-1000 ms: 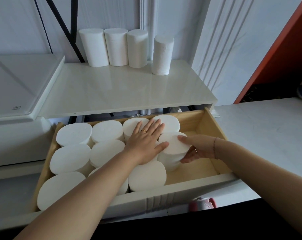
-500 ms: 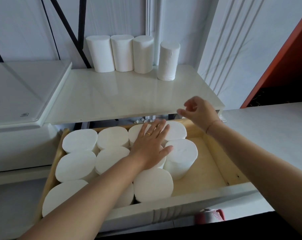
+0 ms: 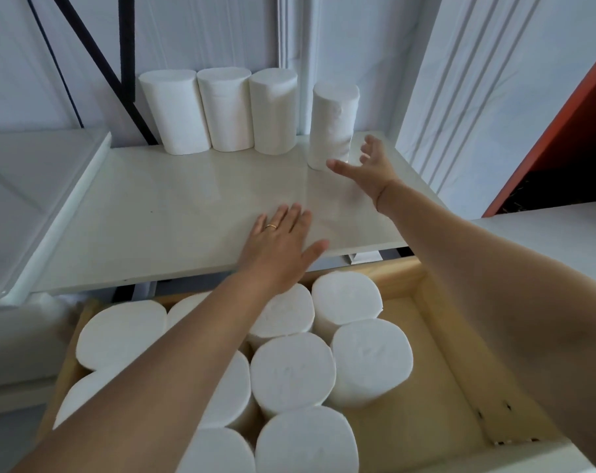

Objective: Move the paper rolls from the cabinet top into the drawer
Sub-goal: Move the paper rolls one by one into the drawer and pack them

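A person's right hand (image 3: 368,169), fingers (image 3: 370,146) spread and holding nothing, hovers just beside the rightmost paper roll (image 3: 332,124), upright on the cabinet top (image 3: 187,206) next to three more rolls (image 3: 225,110). The left hand (image 3: 283,244) lies flat with straight fingers near the front edge, above the open drawer (image 3: 436,353) packed with upright rolls (image 3: 291,373).

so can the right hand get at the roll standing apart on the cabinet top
Probably yes. The right hand is spread open right beside the lone roll, with nothing between them. The left hand is flat over the cabinet top near its front edge, clear of the path.
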### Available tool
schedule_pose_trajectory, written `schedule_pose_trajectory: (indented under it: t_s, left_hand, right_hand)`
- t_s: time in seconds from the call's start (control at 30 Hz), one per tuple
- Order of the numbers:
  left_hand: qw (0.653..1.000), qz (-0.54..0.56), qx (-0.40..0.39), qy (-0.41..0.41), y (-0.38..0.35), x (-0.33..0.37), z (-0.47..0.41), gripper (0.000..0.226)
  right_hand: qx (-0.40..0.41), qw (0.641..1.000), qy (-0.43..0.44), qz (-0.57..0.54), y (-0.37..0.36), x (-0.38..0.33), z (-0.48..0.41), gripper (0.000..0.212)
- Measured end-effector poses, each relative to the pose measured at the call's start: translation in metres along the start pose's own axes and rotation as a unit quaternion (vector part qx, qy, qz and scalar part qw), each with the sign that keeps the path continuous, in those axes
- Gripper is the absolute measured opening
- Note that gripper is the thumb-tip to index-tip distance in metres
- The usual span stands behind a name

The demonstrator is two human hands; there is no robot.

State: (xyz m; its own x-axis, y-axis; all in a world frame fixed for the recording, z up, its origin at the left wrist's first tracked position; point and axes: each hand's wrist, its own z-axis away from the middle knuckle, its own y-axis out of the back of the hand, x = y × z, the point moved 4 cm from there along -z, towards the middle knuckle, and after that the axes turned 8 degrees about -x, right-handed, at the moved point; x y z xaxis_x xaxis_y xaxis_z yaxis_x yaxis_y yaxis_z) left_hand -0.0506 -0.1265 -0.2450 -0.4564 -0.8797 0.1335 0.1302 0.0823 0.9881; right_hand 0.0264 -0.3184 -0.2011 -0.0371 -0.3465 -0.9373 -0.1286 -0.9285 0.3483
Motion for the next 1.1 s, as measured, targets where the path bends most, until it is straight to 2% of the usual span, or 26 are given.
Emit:
schedule_pose_trajectory:
  t_s: [0.2,0.4,0.6,0.77,1.1]
  left_hand:
    - [1.000,-0.010,0.027,-0.012,-0.003,0.000,0.001,0.082]
    - [0.999,-0.008,0.042,-0.016,-0.004,0.000,0.002,0.081]
    - [0.998,-0.012,0.057,-0.016,-0.005,-0.001,0.003,0.080]
    - [0.999,-0.008,0.047,-0.014,-0.006,-0.001,0.002,0.080]
    - [1.000,-0.013,0.024,-0.010,0.001,0.002,0.004,0.069]
  right_hand:
    - [-0.016,0.998,0.027,-0.053,-0.006,-0.009,-0.048,0.115]
    - [-0.030,0.994,0.047,-0.089,-0.010,-0.013,-0.072,0.099]
    - [-0.037,0.996,0.049,-0.069,-0.017,-0.018,-0.076,0.098]
    - [-0.049,0.996,0.055,-0.045,-0.024,-0.020,-0.053,0.105]
    - [-0.084,0.993,0.076,-0.017,-0.009,-0.015,0.059,0.097]
